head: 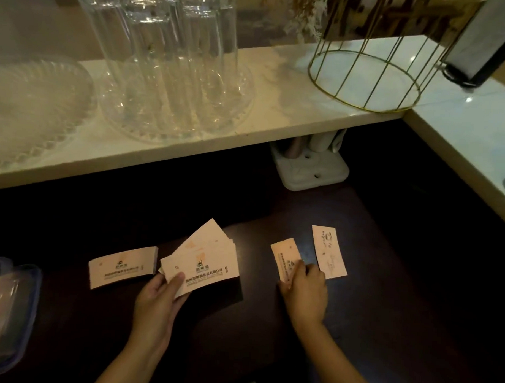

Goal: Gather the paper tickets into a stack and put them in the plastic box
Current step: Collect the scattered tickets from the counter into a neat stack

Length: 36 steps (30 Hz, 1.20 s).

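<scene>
Both forearms come up from my lower edge of view, bare, angled inward and forward over the dark counter (385,282). Left hand (156,298): palm turned partly up, fingers curled under a fanned bundle of tickets (206,264), thumb (176,279) pressed flat on the top ticket's near corner; firm pinch. Right hand (305,293): palm down, well right of the bundle, wrist straight, back of hand toward me. Its fingertips (298,266) press on the near end of a single ticket (284,258) lying flat. Whether the fingers grip that ticket or only rest on it, I can't tell.
</scene>
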Each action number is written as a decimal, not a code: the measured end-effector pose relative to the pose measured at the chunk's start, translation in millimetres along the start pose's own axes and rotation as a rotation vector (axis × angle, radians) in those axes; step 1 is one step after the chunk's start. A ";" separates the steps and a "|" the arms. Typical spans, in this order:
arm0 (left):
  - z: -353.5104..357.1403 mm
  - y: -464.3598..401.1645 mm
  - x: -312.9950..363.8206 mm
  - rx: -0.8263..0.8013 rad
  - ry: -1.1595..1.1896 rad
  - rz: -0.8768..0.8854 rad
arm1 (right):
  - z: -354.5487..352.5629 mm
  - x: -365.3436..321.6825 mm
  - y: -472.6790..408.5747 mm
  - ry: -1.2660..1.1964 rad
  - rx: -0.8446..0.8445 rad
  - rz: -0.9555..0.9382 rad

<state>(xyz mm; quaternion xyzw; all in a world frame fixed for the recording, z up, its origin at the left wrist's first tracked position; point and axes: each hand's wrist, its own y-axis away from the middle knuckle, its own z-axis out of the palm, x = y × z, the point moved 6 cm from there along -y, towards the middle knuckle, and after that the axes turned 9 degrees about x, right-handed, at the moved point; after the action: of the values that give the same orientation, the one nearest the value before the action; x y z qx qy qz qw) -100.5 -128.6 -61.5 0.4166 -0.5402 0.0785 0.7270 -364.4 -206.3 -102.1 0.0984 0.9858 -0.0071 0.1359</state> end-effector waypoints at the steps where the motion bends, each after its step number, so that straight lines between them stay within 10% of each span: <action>1: -0.9 -0.1 -0.5 0.001 -0.006 -0.003 | 1.1 -1.6 1.3 -0.041 0.003 -0.011; 8: 5.7 -2.0 -0.9 -0.020 -0.041 -0.042 | -25.4 16.3 -3.1 -0.488 0.047 0.088; 16: 22.7 5.4 4.5 -0.170 -0.063 -0.048 | -77.8 -66.0 26.6 -0.405 0.075 -0.820; 23: 23.3 12.6 0.4 -0.157 -0.114 -0.043 | -61.8 -79.6 34.4 -0.304 0.029 -0.995; 36: -0.1 5.0 -2.0 -0.029 -0.035 -0.065 | -27.8 69.6 -37.7 0.014 0.015 -0.040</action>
<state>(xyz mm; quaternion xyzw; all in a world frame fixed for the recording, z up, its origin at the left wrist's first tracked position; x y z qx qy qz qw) -104.1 -124.7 -60.6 0.4247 -0.5402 0.0399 0.7255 -444.9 -228.7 -94.6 0.0795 0.9884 -0.0168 0.1281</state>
